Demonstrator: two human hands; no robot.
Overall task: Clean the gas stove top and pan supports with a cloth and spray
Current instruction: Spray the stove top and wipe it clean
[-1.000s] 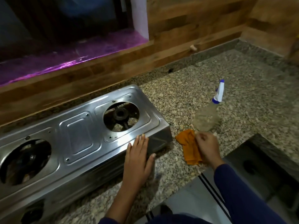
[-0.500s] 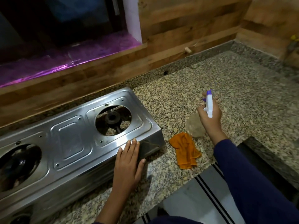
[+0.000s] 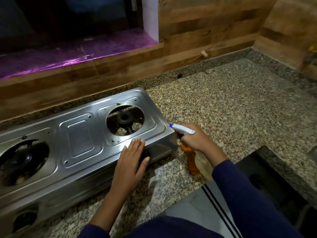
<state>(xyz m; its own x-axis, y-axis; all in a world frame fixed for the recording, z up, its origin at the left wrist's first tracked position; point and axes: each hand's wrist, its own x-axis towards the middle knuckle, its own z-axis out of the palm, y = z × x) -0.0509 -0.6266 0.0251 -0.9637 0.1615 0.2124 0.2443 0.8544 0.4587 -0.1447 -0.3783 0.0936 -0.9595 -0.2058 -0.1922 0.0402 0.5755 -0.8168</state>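
Granite counter (image 3: 231,107), 1 stove (image 3: 80,134), 2 burner holes, right hand (image 3: 195,140) w/ 1 spray bottle (image 3: 183,131)

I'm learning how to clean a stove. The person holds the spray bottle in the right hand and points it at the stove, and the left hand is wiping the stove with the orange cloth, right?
Not quite. The head view shows the left hand resting flat and empty on the stove. The orange cloth lies on the counter, beneath the right hand. The spray bottle part is right.
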